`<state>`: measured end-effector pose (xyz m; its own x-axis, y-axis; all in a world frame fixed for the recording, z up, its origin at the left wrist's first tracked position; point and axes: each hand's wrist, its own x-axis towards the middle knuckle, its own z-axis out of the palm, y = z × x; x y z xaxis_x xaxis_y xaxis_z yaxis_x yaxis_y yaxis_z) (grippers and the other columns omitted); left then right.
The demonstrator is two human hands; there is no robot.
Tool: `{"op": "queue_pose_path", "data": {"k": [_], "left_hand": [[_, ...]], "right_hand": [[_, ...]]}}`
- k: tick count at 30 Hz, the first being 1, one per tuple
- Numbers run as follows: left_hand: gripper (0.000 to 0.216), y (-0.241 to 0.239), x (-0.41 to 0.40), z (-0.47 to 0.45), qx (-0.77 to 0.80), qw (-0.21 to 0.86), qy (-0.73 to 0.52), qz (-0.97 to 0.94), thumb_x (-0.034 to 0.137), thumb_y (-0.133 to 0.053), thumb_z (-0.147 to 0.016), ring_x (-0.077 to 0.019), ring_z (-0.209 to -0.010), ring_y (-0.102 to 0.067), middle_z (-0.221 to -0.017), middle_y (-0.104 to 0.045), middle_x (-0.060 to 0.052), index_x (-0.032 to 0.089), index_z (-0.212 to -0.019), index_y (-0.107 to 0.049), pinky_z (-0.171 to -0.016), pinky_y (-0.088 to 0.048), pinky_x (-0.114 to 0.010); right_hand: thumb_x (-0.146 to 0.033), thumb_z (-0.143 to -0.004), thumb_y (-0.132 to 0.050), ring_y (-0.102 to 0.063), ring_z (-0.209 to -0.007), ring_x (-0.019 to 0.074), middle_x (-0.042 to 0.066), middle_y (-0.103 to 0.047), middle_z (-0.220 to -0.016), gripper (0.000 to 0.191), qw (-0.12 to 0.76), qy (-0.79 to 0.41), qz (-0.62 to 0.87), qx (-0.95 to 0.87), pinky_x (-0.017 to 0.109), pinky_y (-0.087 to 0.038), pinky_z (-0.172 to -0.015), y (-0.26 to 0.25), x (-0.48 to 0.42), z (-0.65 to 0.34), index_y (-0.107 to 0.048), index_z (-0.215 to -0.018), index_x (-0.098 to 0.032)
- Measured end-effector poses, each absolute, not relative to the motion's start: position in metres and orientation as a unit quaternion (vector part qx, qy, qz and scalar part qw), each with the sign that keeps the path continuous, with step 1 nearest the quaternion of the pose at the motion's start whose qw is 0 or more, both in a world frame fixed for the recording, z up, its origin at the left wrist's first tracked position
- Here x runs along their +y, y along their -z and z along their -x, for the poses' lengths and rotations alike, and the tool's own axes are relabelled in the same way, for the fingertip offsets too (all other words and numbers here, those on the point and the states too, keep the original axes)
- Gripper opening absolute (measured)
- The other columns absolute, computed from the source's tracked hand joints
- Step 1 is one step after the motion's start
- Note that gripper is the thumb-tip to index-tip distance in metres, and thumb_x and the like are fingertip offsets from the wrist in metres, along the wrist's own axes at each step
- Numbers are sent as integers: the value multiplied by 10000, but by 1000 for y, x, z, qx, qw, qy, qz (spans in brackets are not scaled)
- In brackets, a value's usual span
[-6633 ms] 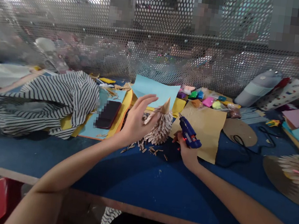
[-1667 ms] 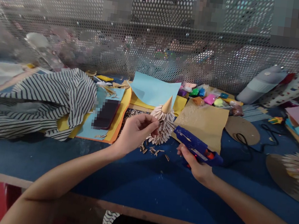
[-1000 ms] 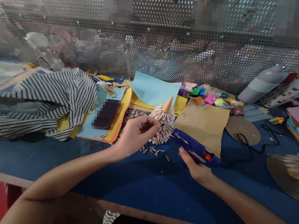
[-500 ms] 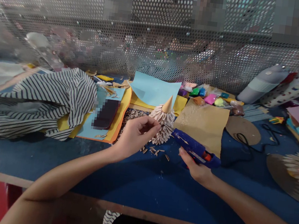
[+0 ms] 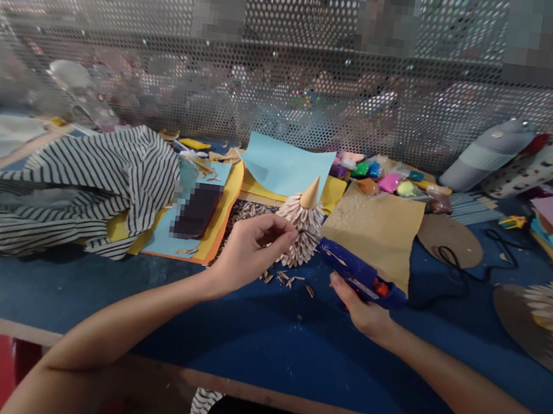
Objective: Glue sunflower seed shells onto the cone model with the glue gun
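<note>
A cone (image 5: pixel 311 194) stands upright mid-table, its bare tan tip showing above layers of pale seed shells (image 5: pixel 304 237). In front of its left side is my left hand (image 5: pixel 253 251), thumb and fingertips pinched together. Whatever lies in that pinch is too small to make out. My right hand (image 5: pixel 364 312) grips a blue glue gun (image 5: pixel 359 273), whose nozzle points left toward the cone's lower right side. Behind my left hand lies a pile of striped seeds (image 5: pixel 250 212). Several loose seeds (image 5: pixel 288 279) are scattered before the cone.
Striped cloth (image 5: pixel 83 176), a dark phone (image 5: pixel 199 211) and coloured paper (image 5: pixel 226 228) lie left. Clay packets (image 5: pixel 389 182), brown paper (image 5: pixel 375 226) and a bottle (image 5: pixel 484 155) are behind right. A black cord (image 5: pixel 460 273) trails right. Perforated metal (image 5: pixel 290 94) stands along the back.
Almost nothing differs. The glue gun's rear end has shifted very slightly left; my left hand and the cone stay in place.
</note>
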<state>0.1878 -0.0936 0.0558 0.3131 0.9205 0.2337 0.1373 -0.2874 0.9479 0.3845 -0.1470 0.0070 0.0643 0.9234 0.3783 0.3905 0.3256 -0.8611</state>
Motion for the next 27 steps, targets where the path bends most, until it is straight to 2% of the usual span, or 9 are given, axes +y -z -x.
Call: {"op": "queue_pose_path", "data": {"k": [5, 10, 12, 15, 17, 19, 22, 25, 27], "left_hand": [[133, -56, -97, -187, 375, 455, -433, -682, 290, -596, -843, -86, -568, -531, -644, -585, 2, 178, -771, -603, -507, -438, -205], [109, -53, -100, -190, 361, 453, -449, -680, 258, -588, -844, -85, -577, -546, -664, -589, 3, 176, -773, -581, -530, -449, -214], [108, -51, -100, -191, 359, 451, -448, -683, 254, -582, -852, -87, -581, -549, -665, -589, 3, 180, -774, -572, -531, -447, -218], [107, -48, -101, -192, 356, 438, -449, -693, 253, -572, -871, -91, -584, -545, -676, -587, 4, 185, -788, -562, -534, -442, -228], [101, -44, -100, -192, 361, 399, -460, -707, 245, -556, -892, -98, -609, -538, -698, -585, 2, 188, -808, -560, -565, -447, -241], [93, -40, -98, -191, 373, 323, -487, -721, 223, -529, -914, -114, -678, -542, -748, -583, -8, 192, -832, -559, -632, -460, -262], [80, -33, -95, -191, 391, 212, -530, -722, 198, -516, -924, -164, -919, -576, -937, -590, -55, 198, -852, -552, -801, -483, -320], [68, -27, -93, -192, 408, 193, -535, -715, 198, -514, -931, -216, -1173, -535, -1104, -569, -86, 203, -868, -539, -953, -462, -390], [67, -25, -92, -193, 405, 212, -529, -715, 195, -500, -942, -220, -1243, -511, -1166, -560, -92, 203, -883, -530, -995, -452, -405]], "right_hand": [[-525, -833, -625, -616, -534, 184, 4, -618, -564, 356, 521, -253, 529, -621, 331, -563, -570, -5, -147, -387, -611, -615, -244], [-518, -879, -580, -680, -667, 188, 18, -679, -718, 283, 556, -259, 538, -578, 334, -588, -710, 2, -136, -391, -643, -826, -247], [-505, -843, -636, -695, -696, 180, 20, -699, -809, 252, 568, -279, 547, -548, 331, -596, -738, 9, -125, -393, -619, -815, -255], [-472, -796, -686, -724, -844, 216, 42, -724, -889, 233, 581, -294, 552, -521, 348, -603, -794, 23, -105, -394, -617, -843, -254], [-429, -775, -699, -713, -987, 229, 55, -729, -995, 259, 579, -327, 547, -508, 374, -584, -888, 33, -94, -394, -626, -950, -253], [-394, -734, -723, -676, -1099, 238, 66, -714, -1098, 322, 586, -359, 537, -490, 403, -551, -964, 43, -87, -393, -627, -1008, -256], [-382, -693, -738, -631, -1187, 254, 71, -689, -1198, 388, 593, -385, 531, -467, 441, -523, -1009, 53, -82, -390, -621, -1042, -261], [-383, -689, -744, -639, -1174, 256, 76, -678, -1229, 426, 577, -413, 528, -466, 449, -538, -988, 56, -82, -387, -617, -1078, -263], [-379, -706, -740, -667, -1122, 248, 74, -696, -1188, 403, 567, -429, 520, -474, 449, -544, -979, 53, -83, -385, -623, -1074, -262]]}}
